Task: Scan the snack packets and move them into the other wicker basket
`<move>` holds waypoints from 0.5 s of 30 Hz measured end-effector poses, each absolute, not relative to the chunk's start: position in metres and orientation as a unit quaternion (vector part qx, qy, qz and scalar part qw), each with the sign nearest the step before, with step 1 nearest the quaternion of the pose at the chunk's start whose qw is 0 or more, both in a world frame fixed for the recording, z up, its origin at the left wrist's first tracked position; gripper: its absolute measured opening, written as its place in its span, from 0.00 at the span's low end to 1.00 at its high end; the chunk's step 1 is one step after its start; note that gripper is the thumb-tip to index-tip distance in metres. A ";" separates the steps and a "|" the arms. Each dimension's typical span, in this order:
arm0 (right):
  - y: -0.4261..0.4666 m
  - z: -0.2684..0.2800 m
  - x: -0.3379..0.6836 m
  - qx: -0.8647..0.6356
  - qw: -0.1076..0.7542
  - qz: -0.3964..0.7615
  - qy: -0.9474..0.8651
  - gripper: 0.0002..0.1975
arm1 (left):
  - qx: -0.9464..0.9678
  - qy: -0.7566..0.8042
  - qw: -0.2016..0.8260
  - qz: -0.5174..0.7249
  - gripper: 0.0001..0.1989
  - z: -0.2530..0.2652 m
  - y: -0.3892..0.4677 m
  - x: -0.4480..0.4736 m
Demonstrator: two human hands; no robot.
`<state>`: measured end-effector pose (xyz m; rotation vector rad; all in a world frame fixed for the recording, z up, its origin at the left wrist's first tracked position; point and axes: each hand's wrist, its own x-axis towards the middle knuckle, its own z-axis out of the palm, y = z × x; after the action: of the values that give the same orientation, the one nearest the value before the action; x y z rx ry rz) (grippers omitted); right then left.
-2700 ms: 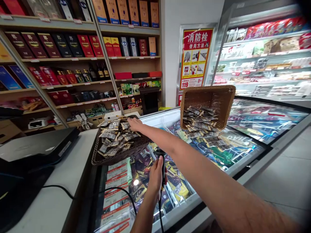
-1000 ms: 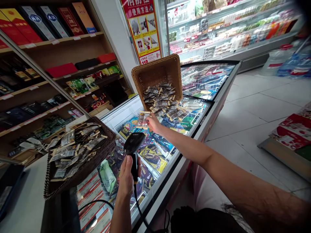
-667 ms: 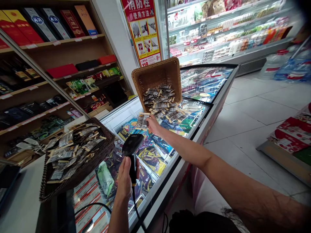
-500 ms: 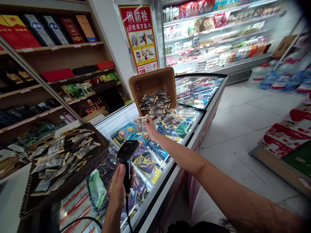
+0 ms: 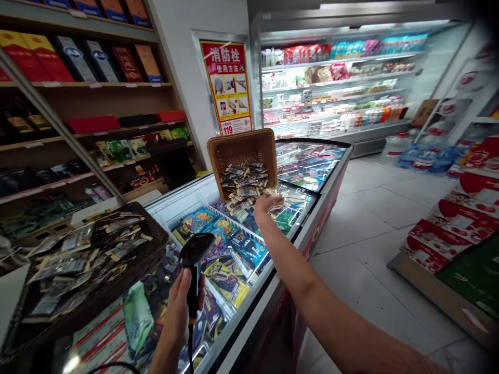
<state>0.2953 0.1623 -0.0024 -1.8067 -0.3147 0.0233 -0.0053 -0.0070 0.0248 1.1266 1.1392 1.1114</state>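
Observation:
My left hand [image 5: 180, 295] is wrapped round the handle of a black barcode scanner [image 5: 196, 249], its head tipped over the glass-topped freezer [image 5: 255, 304]. My right hand [image 5: 268, 203] reaches to the front right edge of a pile of small clear packets [image 5: 247, 182] with tan ends. Its fingers are smeared by motion, and whether a packet is in them cannot be made out. The pile lies in and in front of a tan wicker basket [image 5: 241, 146] tipped on its side on the freezer. At the left, a dark wicker basket [image 5: 150, 265] holds many similar packets.
Bagged ice creams [image 5: 226, 275] lie under the freezer glass. A printed price sheet [image 5: 101, 332] is at the near left. Wooden shelves [image 5: 97, 83] stand on the left, a lit chiller [image 5: 335, 78] behind. Red cartons [image 5: 440, 234] are stacked at the right.
My right hand has moved right from the front of the basket, where it was gripping a packet, to the pile's right edge. My left hand still grips the scanner. The view has tilted up.

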 end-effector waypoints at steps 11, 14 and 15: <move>0.175 0.046 0.145 -0.523 0.526 0.127 -0.658 0.18 | 0.392 0.535 0.581 0.471 0.33 0.004 -0.002 -0.009; 0.196 0.060 0.056 -0.416 0.338 0.189 -0.823 0.11 | 0.388 0.536 0.588 0.465 0.34 -0.001 0.000 -0.009; 0.203 0.063 0.029 -0.404 0.281 0.181 -0.852 0.10 | 0.389 0.534 0.589 0.465 0.34 -0.003 0.001 -0.010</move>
<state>0.0295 0.2033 0.0631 -1.0819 -2.2822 0.4842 -0.0097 0.0009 -0.0028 0.9063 1.2439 1.0817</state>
